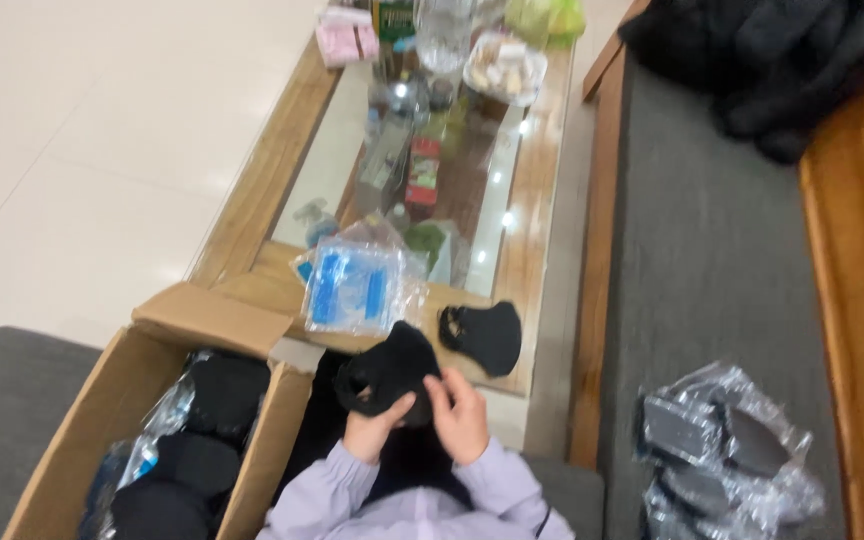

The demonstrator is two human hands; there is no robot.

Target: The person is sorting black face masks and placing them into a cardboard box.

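We hold one black mask [389, 372] above the lap, at the table edge [542, 230]; left hand [376, 425] and right hand [460, 413] pinch it closed-fingered. We judge sorting in hand; the next move calls for a steady grip. Clear blue-printed packets [354, 287] lie just beyond; cardboard box [202, 330] at left holds bagged masks; clear bags [722, 450] on the right.

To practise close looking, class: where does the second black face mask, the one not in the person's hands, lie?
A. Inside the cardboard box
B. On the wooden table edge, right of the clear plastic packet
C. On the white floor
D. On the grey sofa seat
B: the loose black mask lies flat on the wooden table, right of the clear plastic packet, while both hands, left hand and right hand, hold another black mask.
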